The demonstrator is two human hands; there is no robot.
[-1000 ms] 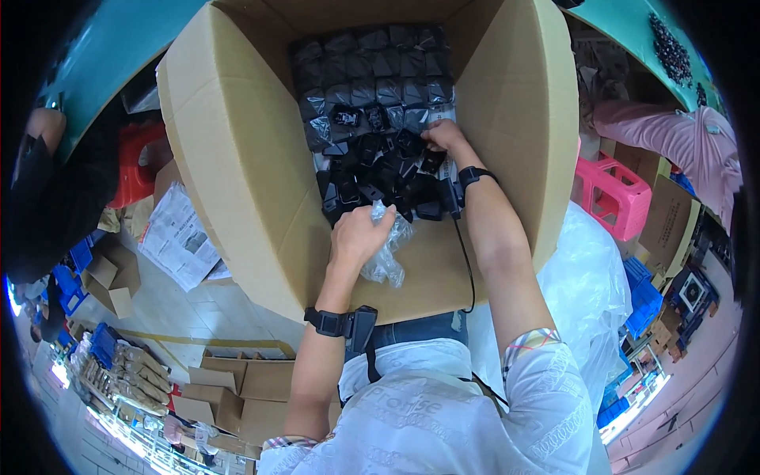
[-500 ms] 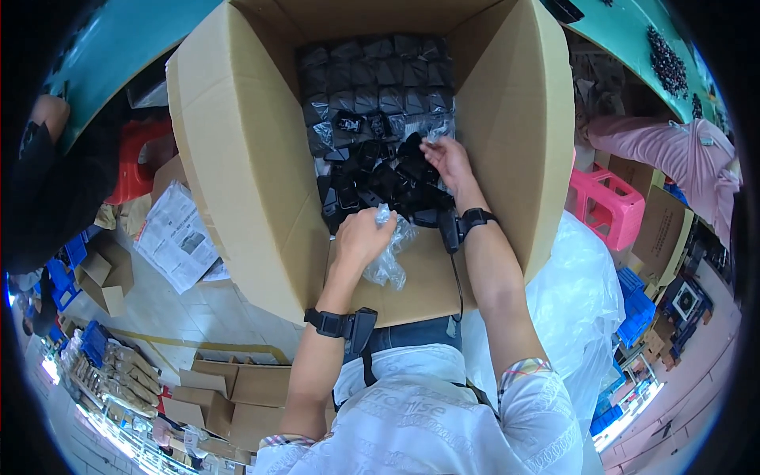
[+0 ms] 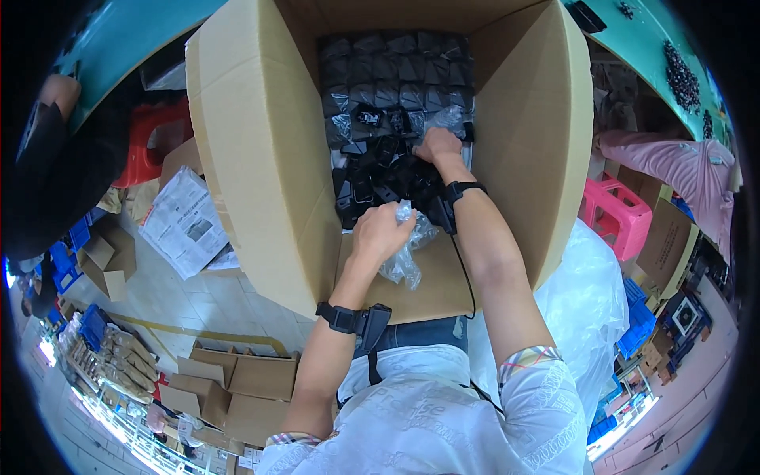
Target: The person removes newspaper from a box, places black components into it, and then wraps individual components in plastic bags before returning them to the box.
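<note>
My left hand (image 3: 383, 232) pinches a crumpled clear plastic bag (image 3: 408, 265), which hangs down at the near side of the open cardboard box (image 3: 279, 150). Deeper in the box, my right hand (image 3: 439, 146) has its fingers curled down at the edge of a heap of loose black plastic parts (image 3: 388, 176). Its fingertips are hidden, so whatever it grips does not show. Right beyond that hand lies another crumpled clear bag (image 3: 448, 119). Rows of black parts in clear wrapping (image 3: 396, 67) fill the far part of the box.
High box walls stand left and right of my arms. A red stool (image 3: 150, 142) and newspaper sheets (image 3: 187, 226) are on the left. To the right are a pink stool (image 3: 621, 214), a large translucent plastic sheet (image 3: 582, 293) and a person's pink-clothed leg (image 3: 673, 162).
My right hand has gone from loosely spread fingers to curled ones, lowered at the heap. The left hand keeps the clear bag. The whole view has shifted slightly.
</note>
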